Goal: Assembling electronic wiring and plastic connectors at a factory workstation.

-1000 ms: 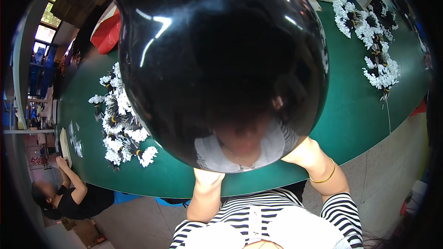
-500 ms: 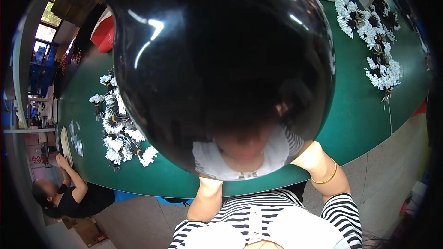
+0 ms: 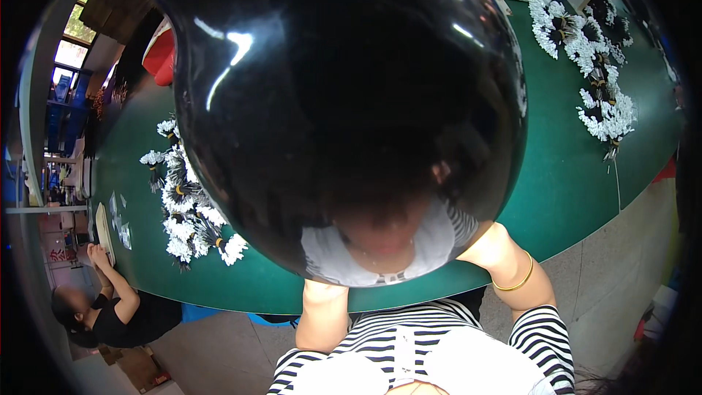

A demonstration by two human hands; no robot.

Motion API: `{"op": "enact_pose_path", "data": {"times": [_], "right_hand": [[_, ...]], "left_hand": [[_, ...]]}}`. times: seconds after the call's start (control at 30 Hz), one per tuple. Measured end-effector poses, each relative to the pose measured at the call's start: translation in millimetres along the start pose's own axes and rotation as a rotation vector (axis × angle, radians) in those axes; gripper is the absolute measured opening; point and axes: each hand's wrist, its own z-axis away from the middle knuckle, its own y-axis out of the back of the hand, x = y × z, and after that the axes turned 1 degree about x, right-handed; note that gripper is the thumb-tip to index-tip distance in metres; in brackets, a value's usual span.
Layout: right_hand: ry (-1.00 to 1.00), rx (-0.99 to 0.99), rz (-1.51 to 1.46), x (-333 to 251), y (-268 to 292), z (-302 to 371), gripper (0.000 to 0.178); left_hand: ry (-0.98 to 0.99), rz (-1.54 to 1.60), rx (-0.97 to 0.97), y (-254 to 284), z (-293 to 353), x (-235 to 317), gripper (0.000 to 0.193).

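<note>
Black gloss coats a rounded object (image 3: pixel 351 117) hiding both hands, their grip untellable; banded white bundles (image 3: pixel 184 230) already lie toward the table's (image 3: pixel 567 183) left and right edges, anything unfinished unclear.

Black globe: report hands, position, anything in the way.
Left forearm, right forearm run behind globe; fingers hidden, grip unclear. Globe fills mid-view. In the way: globe itself, masking part of green table and left white bundles.
</note>
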Motion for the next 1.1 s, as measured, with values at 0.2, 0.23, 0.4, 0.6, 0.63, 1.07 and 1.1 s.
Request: {"op": "enact_pose_path", "data": {"times": [0.2, 0.23, 0.4, 0.6, 0.63, 1.07, 1.1], "right_hand": [[0.004, -0.015, 0.009, 1.0, 0.8, 1.9, 0.021], [-0.022, -0.020, -0.007, 0.5, 1.7, 1.3, 0.020], [-0.206, 0.097, -0.436, -2.4, 1.8, -5.5, 0.019], [-0.410, -0.024, -0.516, 1.3, -0.1, 2.3, 0.020], [-0.556, -0.007, -0.642, 0.9, -1.0, 3.3, 0.020], [-0.591, -0.057, -0.688, 4.1, 10.9, -1.6, 0.019], [-0.594, -0.055, -0.687, 4.6, 11.0, -0.9, 0.019]], "left_hand": [[0.000, 0.044, 0.061, -6.7, -2.3, -2.8, 0.023], [0.019, 0.057, 0.094, -6.2, -2.9, -4.0, 0.024], [0.208, 0.223, 0.181, 15.9, 1.8, -31.6, 0.029], [0.278, 0.098, 0.053, -9.0, 4.7, -7.9, 0.030], [0.232, 0.128, 0.060, -5.7, 5.2, -11.4, 0.030], [0.182, 0.110, 0.132, -21.4, 2.0, -4.7, 0.034], [0.209, 0.169, 0.164, -23.6, 0.8, -4.7, 0.034]]}}
